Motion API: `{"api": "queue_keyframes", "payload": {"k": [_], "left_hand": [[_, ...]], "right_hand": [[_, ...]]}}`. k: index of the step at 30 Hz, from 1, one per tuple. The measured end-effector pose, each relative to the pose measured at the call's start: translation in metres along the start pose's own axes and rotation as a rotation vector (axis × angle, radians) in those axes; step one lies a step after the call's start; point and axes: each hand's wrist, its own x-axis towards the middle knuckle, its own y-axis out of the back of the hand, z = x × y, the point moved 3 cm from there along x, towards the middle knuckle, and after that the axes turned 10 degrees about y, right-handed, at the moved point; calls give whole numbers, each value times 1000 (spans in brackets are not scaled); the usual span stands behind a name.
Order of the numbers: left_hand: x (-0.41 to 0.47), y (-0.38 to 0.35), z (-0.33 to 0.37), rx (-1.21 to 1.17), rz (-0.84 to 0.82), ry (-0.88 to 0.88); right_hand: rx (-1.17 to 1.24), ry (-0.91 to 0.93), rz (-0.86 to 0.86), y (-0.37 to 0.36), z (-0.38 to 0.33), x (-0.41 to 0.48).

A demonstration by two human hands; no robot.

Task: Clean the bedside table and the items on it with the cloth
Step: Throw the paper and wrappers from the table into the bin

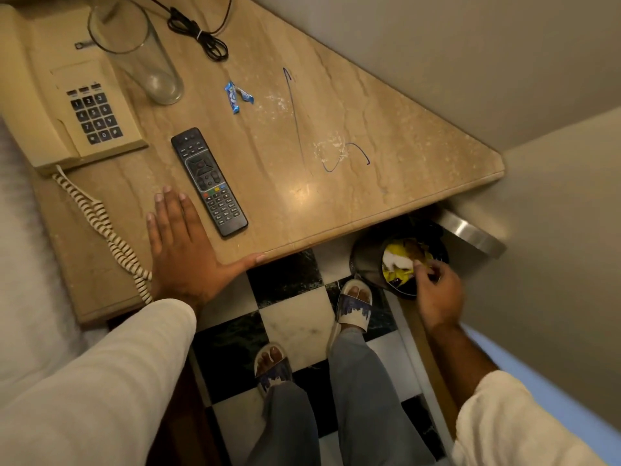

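Observation:
The beige marble bedside table carries blue pen marks, white powdery smudges and a blue candy wrapper. A black remote, a beige phone and an empty glass also rest on it. My left hand lies flat on the table's front edge, just left of the remote, fingers spread. My right hand hovers over an open bin on the floor, fingers loosely curled above the rubbish; whether it holds anything is unclear. No cloth is visible.
A black cable lies coiled at the table's back. The phone's coiled cord trails along the left edge. The bin's steel lid stands raised against the wall. My feet in slippers stand on a black-and-white checkered floor; bedding lies at left.

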Motion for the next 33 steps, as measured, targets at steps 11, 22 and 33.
{"api": "queue_keyframes", "payload": {"k": [11, 22, 33], "left_hand": [[3, -2, -2, -2, 8, 20], [4, -7, -7, -38, 33, 16], [6, -14, -9, -27, 43, 16]], "right_hand": [[85, 919, -156, -68, -283, -19], [-496, 945, -252, -189, -396, 33], [246, 461, 27, -31, -182, -46]]}}
